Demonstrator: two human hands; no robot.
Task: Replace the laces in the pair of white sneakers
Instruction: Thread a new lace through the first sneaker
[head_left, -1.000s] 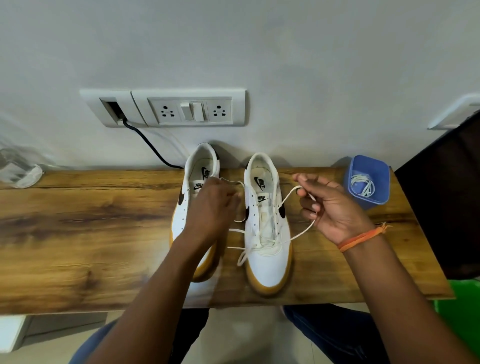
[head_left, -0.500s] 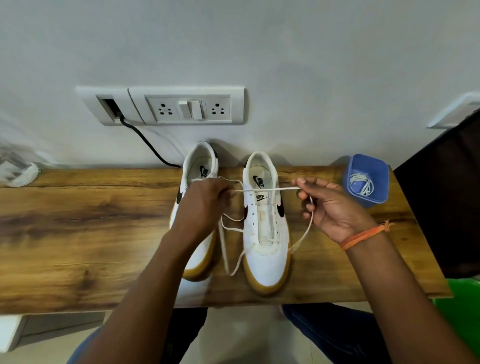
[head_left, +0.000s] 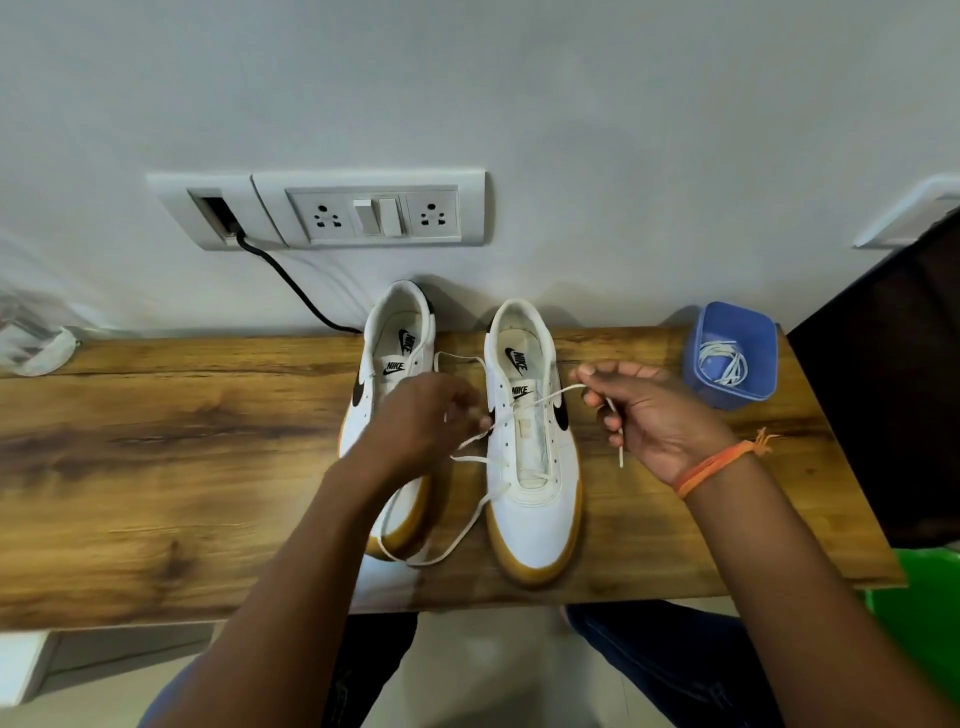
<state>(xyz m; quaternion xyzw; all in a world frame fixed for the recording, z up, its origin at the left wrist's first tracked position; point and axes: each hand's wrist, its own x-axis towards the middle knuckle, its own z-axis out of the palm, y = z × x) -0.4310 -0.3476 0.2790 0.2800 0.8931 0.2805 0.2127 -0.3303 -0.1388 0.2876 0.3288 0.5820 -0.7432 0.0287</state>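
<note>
- Pinching the white lace, the right hand holds one end right of the right sneaker.
- The left hand has fingers curled on the lace's other part, between both shoes, over the left sneaker.
- Both sneakers stand on the table; a blue tub sits far right.

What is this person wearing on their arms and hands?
Both forearms are bare, with no sleeves in view and no gloves. The left hand shows no rings or bands. The wrist of the right hand carries an orange thread bracelet with a small knotted, frayed end sticking out.
</note>
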